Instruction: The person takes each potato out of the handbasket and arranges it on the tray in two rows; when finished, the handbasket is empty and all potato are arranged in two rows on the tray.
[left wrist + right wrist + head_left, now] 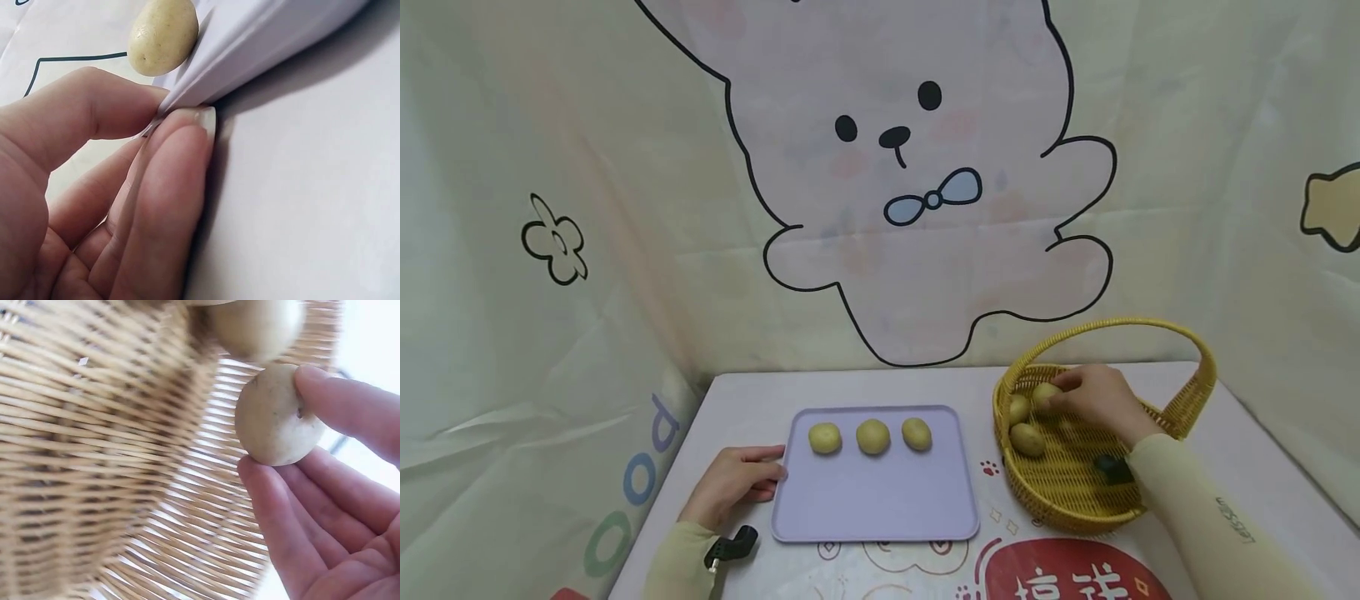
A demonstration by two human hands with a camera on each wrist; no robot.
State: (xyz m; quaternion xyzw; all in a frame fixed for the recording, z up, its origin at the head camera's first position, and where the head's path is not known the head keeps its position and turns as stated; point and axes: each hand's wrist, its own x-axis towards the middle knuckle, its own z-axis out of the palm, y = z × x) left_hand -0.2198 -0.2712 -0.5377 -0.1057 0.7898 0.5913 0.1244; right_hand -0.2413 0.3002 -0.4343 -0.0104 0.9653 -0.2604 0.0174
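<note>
The right hand (1097, 406) pinches a pale yellow potato (270, 419) between thumb and fingertips, inside the basket near its far left wall. The left hand (736, 479) grips the left edge of the tray, thumb on the rim and fingers tucked beneath.

Largest of all is the cream fabric backdrop (1187, 108), printed with a pink, black-outlined cartoon animal (887, 258) in a blue bow tie (933, 198), with a flower (557, 242) to its left and part of a star (1332, 208) at the right edge. Below it stands a table with a white printed cover (741, 408), a red patch (1052, 575) with white characters at its near edge.

On the cover's right side sits the yellow woven wicker basket (1060, 492), its arched handle (1120, 323) upright. Left of it, apart, lies the rectangular lavender tray (872, 504). Pale yellow sleeves (1232, 525) cover both forearms, with a black wrist device (733, 546) at the left wrist.

Smallest are the other potatoes: three (873, 437) spaced in a row along the tray's far side, and two (1027, 440) in the basket, close to the held one.
</note>
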